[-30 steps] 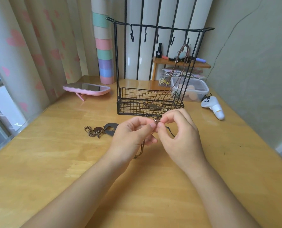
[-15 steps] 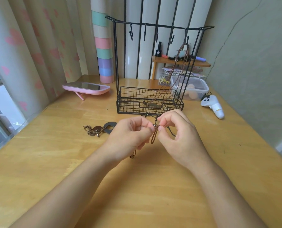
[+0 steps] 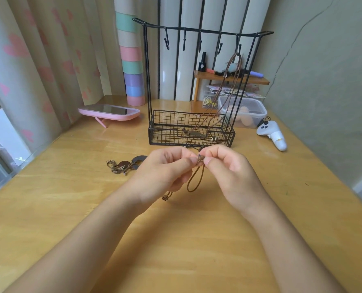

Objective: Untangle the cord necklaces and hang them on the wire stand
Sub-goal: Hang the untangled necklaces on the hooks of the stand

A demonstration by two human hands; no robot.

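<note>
Mid-surface, just before the wire stand (image 3: 169, 136), I work at untangling: fingers of my left hand (image 3: 165, 172) and right hand (image 3: 233, 174) pinch the cord necklace (image 3: 200, 160) at its knot, loop dangling. Next, I judge: tease it loose, then hang it.

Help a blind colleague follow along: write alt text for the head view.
A left hand and a right hand pinch a knotted brown cord above a wooden table, its loop dangling. Behind them a black wire stand holds one hanging necklace.

Pink mirror (image 3: 109, 112) on wooden table (image 3: 70, 208), white controller (image 3: 272, 135), clear box (image 3: 245, 111) perhaps of sponges, pastel column (image 3: 131, 60)
</note>
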